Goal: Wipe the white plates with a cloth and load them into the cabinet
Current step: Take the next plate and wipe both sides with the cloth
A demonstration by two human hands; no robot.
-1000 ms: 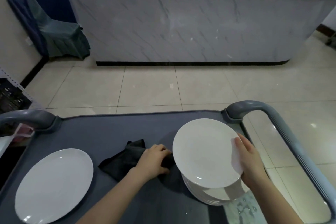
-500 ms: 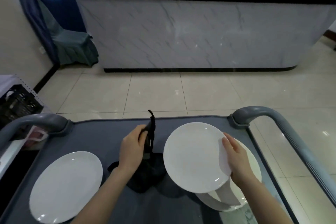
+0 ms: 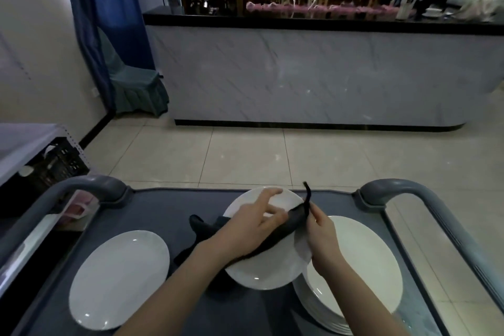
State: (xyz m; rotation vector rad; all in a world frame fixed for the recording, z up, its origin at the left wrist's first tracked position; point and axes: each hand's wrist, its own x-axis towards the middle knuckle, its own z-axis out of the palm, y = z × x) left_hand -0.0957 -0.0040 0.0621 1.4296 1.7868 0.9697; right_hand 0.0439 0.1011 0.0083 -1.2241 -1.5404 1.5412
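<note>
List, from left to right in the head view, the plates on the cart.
lone plate → middle plate → plate stack. The cloth overlaps the middle plate, so it is left out.
</note>
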